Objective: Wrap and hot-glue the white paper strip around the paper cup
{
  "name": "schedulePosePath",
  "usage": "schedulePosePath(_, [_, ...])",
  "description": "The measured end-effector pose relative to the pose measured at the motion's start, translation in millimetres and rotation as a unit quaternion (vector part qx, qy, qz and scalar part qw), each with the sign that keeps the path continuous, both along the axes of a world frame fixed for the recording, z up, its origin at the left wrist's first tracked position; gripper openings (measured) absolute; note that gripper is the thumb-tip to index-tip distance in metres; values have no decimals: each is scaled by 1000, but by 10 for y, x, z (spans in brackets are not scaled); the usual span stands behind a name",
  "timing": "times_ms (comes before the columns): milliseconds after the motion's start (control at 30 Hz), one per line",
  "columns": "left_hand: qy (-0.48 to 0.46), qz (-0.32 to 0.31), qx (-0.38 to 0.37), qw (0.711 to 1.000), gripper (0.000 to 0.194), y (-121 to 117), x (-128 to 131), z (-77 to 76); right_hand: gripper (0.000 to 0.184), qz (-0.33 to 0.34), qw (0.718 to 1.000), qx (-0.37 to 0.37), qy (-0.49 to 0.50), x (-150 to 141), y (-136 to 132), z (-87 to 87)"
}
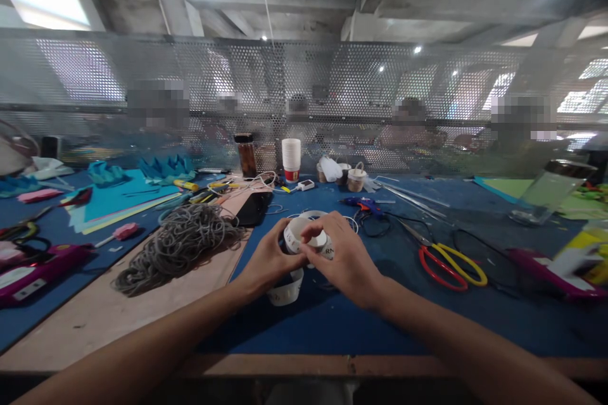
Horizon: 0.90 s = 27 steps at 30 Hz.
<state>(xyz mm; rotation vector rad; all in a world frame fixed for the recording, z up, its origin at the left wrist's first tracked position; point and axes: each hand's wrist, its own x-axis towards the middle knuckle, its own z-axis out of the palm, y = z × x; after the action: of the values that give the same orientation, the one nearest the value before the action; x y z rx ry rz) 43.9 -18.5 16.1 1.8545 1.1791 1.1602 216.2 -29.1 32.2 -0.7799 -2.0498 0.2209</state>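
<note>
The left grip (272, 255) and right grip (342, 256) both pinch a white printed ring (291, 240), held up over the worktop (370, 332). A second paper piece (285, 295) sits just below them; grey cord (180, 243) lies to the left, scissors (429, 243) to the right.

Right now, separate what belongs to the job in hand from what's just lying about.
Belonging, judging by the hands:
white lettered loops, between left hand and right hand

Seemingly just lying about:
grey cord
paper cups
brown-filled jar
scissors, untouched
</note>
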Motion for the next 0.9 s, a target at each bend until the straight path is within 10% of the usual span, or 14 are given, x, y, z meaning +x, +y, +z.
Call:
schedulePosePath(500, [-8,-15,16,1000,44,39,-14,-124,25,-12,999,-19,-23,-36,-5,9])
schedulePosePath(900, [-52,18,-97,994,56,-9,-2,81,11,-8,998,-26,60,78,50,31])
